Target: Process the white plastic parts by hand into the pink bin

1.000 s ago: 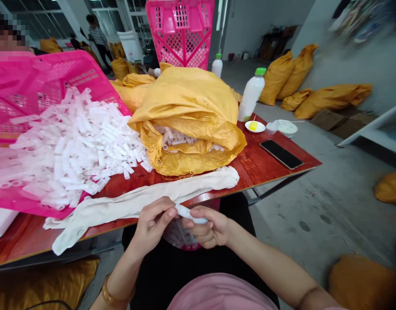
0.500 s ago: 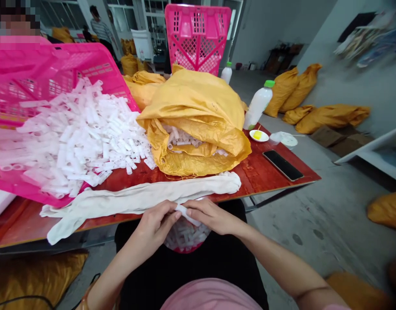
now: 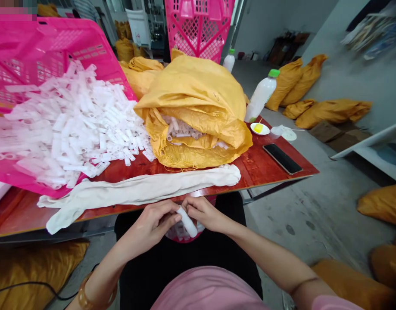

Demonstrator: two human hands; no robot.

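Over my lap, my left hand (image 3: 160, 218) pinches a white plastic tube (image 3: 187, 222) between thumb and fingers. The tube slants down to the right. My right hand (image 3: 204, 213) has its fingers curled closed at the tube's upper end; anything small between those fingertips is hidden. Beneath both hands, partly covered, a pink container (image 3: 185, 239) with white pieces sits on my lap. Just beyond my hands, a long white cloth sleeve (image 3: 136, 189) lies along the table edge.
A tipped pink crate (image 3: 97, 47) spills many white tubes (image 3: 78, 125) onto the red table (image 3: 249, 172). Behind the cloth, a yellow sack (image 3: 198, 94) gapes with tubes inside. A phone (image 3: 282, 158), small dish (image 3: 260, 129) and green-capped bottle (image 3: 261, 97) stand at right.
The tube has turned steeper, and more of it shows. My right fingers have drawn back from along its side and curled toward its upper end. The view has tilted slightly downward.
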